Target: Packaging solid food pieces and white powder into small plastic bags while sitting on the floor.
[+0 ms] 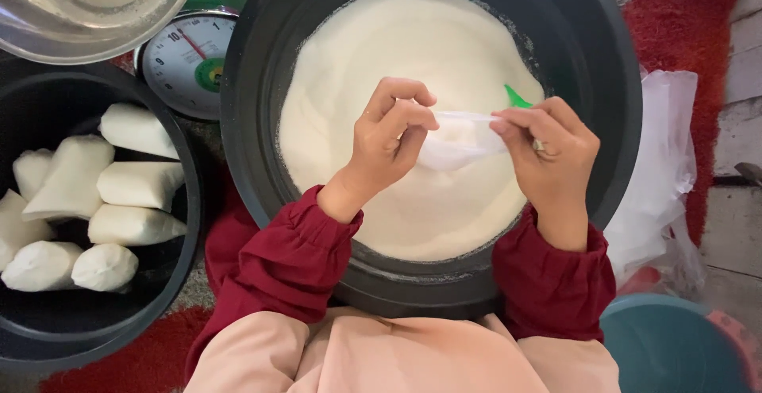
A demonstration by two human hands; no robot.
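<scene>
You hold a small clear plastic bag (459, 140) between both hands, above the middle of a wide black tub (262, 67). The bag is thin and limp, part-filled with white powder that sags into a soft rounded pouch; its mouth is stretched flat between your hands, presumably so that it stays open and level over the tub. Your left hand (390, 129) is closed, pinching the left end of the bag's rim between thumb and curled fingers. Your right hand (548, 145) is likewise closed, pinching the right end; a green scoop handle (517, 97) shows just beyond it, though whether you also grip it cannot be told.

Below the bag, the fine white powder (381, 52) fills the tub in a smooth, matte, gently mounded heap, so that anything spilled falls back into the stock. The tub's wall is dark, hard and glossy.

To the left, a second black tub (171, 282) holds filled, pillow-shaped white bags (131, 183) piled loosely together. Far left stands a round dial scale (189, 59) with a white face and green body, touching the near rim of a shiny metal bowl (87, 12). To the right lies a crumpled heap of clear plastic bags (663, 171) on a red carpet (683, 12). A teal bucket rim (675, 345) shows near right.
</scene>
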